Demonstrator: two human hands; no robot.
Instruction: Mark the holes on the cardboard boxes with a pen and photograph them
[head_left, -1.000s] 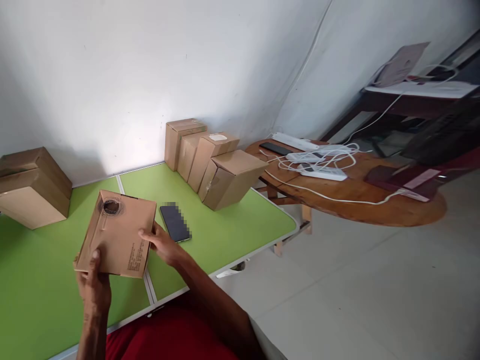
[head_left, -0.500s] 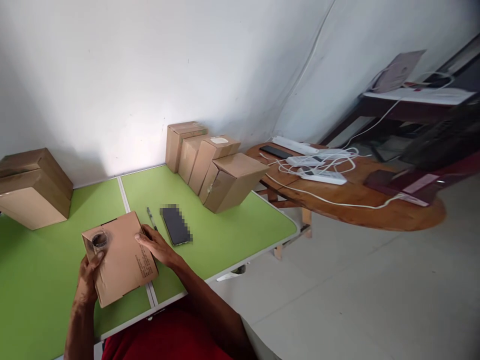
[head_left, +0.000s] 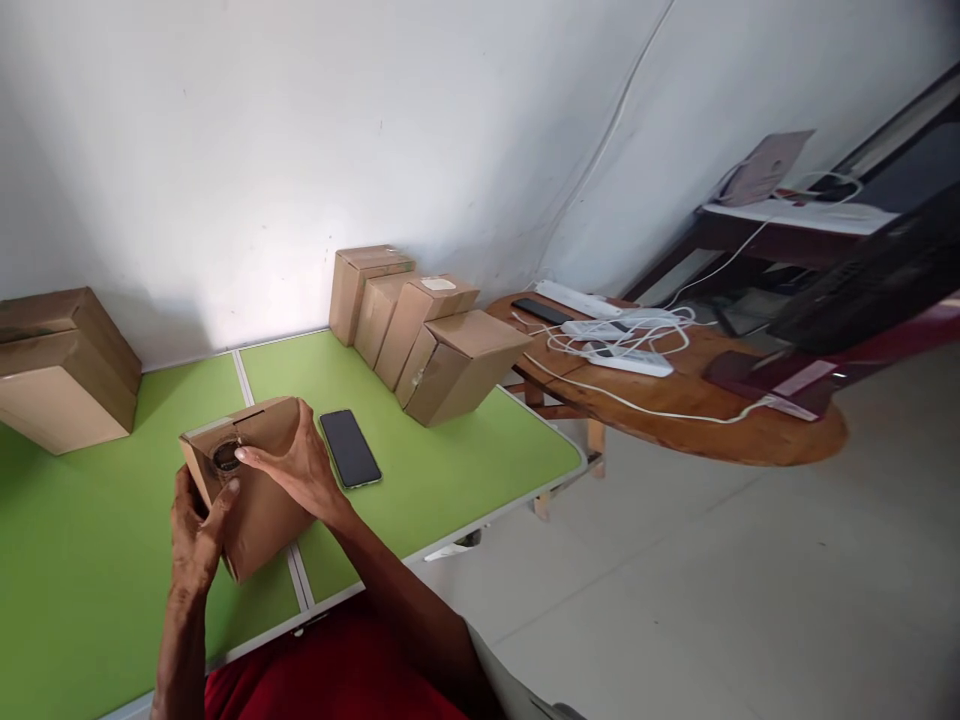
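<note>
While your left hand (head_left: pixel 196 530) clamps cardboard box (head_left: pixel 259 500) at near end on green table (head_left: pixel 450 460), right hand (head_left: pixel 292 470) grips top, fingertip at tape roll (head_left: pixel 226 456). Step judged: sealing. Next move needs firm hold, tape end found. Phone (head_left: pixel 349 448) just beyond right-hand grip.

A plain white wall (head_left: pixel 300 130) runs behind a green folding table (head_left: pixel 465 460), with a thin white cable (head_left: pixel 600 150) slanting down it. To the right stands a round wooden table (head_left: pixel 750 440) strewn with power strips (head_left: pixel 630 360) and tangled cords — just beside the green one. Beyond it, a dark desk (head_left: pixel 780 235) holds papers. The floor (head_left: pixel 712 600) is pale grey tile. Soft daylight falls evenly; the wall is brightest low, near the green table.
</note>
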